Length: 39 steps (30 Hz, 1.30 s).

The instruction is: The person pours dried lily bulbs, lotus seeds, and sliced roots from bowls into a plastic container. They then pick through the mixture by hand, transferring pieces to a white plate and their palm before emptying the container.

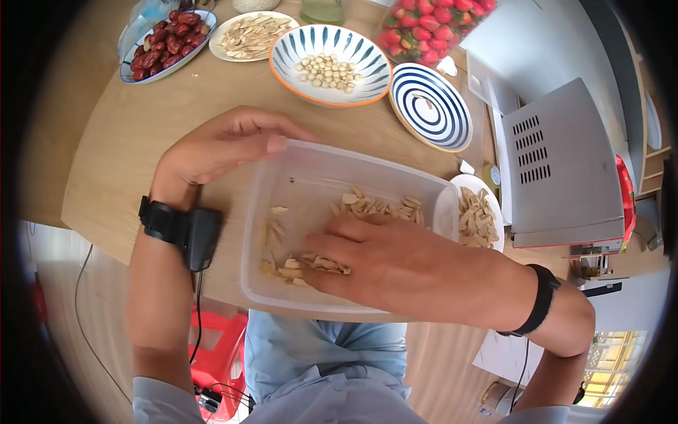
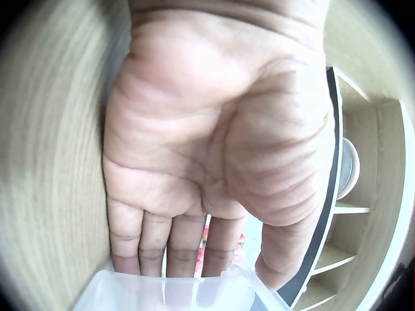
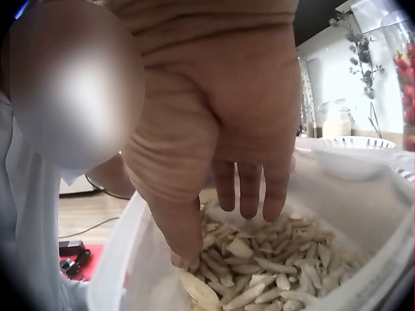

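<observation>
A clear plastic tub lies at the table's front edge with pale dried slices in it. The left hand rests at the tub's far left corner, thumb on the rim and fingers along the outer wall; in the left wrist view its fingers are straight behind the tub wall. The right hand reaches down inside the tub, fingers spread and pointing down among the slices. In the right wrist view its thumb touches the slices, and nothing is seen gripped.
Behind the tub stand a bowl of red dates, a plate of slices, a bowl of round white seeds and a blue-ringed plate. Another plate of slices adjoins the tub's right end, near a grey metal appliance.
</observation>
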Each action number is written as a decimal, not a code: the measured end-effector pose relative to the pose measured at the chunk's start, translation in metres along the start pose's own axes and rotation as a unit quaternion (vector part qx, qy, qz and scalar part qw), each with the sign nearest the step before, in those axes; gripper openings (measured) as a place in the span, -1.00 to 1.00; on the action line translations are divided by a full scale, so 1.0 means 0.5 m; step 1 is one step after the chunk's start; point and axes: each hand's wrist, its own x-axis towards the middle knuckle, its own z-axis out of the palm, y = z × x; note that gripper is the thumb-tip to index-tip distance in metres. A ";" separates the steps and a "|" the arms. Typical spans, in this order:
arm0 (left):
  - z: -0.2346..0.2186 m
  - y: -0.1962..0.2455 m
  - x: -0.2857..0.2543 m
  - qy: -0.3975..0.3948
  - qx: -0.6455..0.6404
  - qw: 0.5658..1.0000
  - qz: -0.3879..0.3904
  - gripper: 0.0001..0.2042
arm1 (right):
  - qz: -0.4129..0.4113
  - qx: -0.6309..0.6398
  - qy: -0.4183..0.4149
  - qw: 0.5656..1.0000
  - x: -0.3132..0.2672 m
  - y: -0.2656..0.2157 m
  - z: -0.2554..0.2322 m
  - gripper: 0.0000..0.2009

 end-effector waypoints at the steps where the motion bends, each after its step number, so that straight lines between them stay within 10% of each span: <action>1: -0.003 -0.003 0.002 -0.004 0.003 1.000 0.003 -0.58 | -0.009 0.000 -0.004 1.000 0.007 0.004 0.000 -0.63; 21: -0.002 -0.007 0.008 -0.016 0.007 0.999 0.026 -0.53 | 0.083 0.267 0.063 0.958 -0.004 0.072 0.009 -0.88; 39: -0.005 -0.008 0.008 -0.025 -0.015 0.999 0.027 -0.63 | 0.191 0.259 0.019 0.947 -0.024 0.075 -0.027 -0.84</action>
